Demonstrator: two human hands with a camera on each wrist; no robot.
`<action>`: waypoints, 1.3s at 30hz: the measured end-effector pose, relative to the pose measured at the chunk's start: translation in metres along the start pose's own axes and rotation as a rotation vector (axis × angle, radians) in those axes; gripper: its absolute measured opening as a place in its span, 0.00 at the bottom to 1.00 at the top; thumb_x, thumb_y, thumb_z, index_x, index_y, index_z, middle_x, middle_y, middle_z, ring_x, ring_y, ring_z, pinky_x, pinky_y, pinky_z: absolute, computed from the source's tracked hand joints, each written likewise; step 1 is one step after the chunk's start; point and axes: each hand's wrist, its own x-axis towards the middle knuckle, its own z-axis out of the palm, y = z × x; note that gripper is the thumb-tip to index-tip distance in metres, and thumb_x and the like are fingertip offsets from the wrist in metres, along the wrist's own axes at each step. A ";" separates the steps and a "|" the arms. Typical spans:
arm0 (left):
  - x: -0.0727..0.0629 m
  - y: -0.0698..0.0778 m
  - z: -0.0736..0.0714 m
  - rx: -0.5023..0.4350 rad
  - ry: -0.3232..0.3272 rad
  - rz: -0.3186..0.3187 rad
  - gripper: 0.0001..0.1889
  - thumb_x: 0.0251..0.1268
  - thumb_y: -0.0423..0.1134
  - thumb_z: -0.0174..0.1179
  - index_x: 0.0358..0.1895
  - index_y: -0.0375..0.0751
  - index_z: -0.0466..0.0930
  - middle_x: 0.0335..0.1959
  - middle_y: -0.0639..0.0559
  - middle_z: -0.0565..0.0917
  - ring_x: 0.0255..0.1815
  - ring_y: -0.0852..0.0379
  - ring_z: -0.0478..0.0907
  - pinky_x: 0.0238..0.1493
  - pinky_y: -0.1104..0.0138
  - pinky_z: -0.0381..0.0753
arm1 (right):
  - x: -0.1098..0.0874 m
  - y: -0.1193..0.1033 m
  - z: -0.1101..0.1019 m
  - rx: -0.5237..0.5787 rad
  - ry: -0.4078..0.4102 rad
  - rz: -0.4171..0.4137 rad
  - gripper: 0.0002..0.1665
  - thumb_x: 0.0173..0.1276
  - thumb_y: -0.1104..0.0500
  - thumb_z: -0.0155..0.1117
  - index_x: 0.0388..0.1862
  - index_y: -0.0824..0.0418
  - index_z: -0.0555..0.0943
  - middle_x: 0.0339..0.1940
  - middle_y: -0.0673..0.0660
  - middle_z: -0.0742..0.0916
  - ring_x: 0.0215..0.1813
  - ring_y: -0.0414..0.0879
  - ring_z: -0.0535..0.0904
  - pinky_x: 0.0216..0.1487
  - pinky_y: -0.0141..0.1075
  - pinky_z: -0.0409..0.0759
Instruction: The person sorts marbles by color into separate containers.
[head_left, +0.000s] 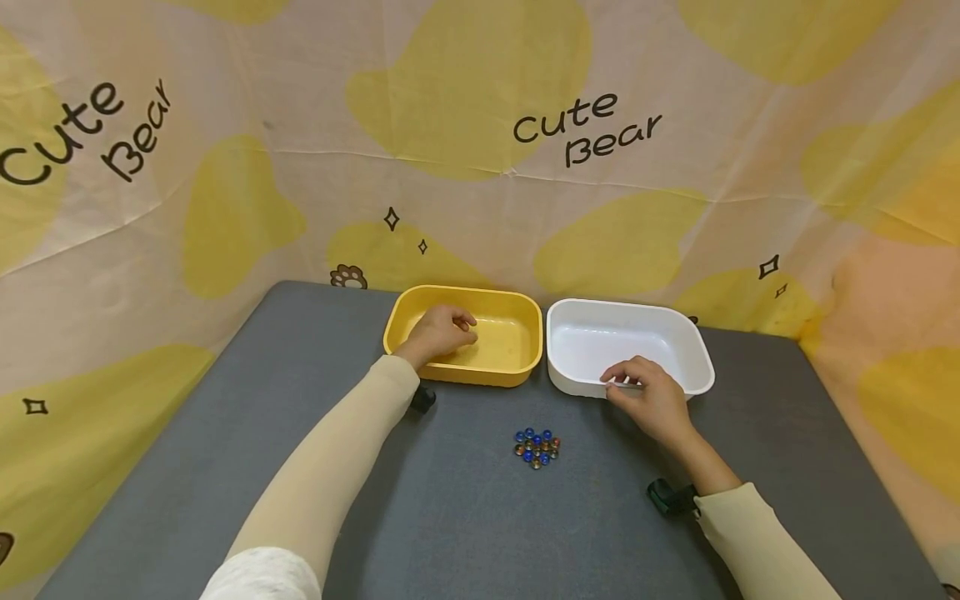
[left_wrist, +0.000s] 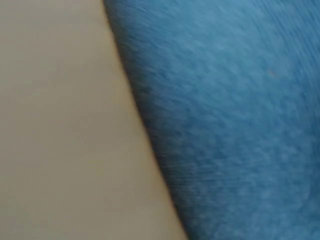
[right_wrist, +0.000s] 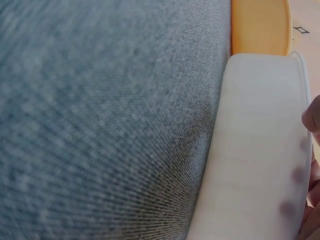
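Over yellow tray (head_left: 495, 377), left hand (head_left: 438, 333) is held, fingers bent; whether anything is gripped cannot be told. Near rim of white tray (head_left: 581, 386), just beside, is pinched by right hand (head_left: 652, 402), between thumb and fingers. Marbles (head_left: 537, 452) clustered on table (head_left: 480, 525), between hands.

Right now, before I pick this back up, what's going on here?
A person's left hand is over the yellow tray, with nothing visible in its grasp. Their right hand pinches the near rim of the white tray. The two trays stand side by side at the back of the grey tabletop. A cluster of blue and brownish glass marbles lies in front of them, touched by neither hand.
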 end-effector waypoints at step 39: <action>-0.100 0.047 0.010 -0.172 0.172 0.252 0.12 0.60 0.46 0.65 0.45 0.51 0.84 0.39 0.56 0.85 0.32 0.58 0.78 0.35 0.67 0.79 | 0.001 0.002 0.001 0.008 -0.009 -0.008 0.11 0.54 0.66 0.70 0.33 0.51 0.86 0.26 0.46 0.81 0.34 0.37 0.72 0.35 0.31 0.70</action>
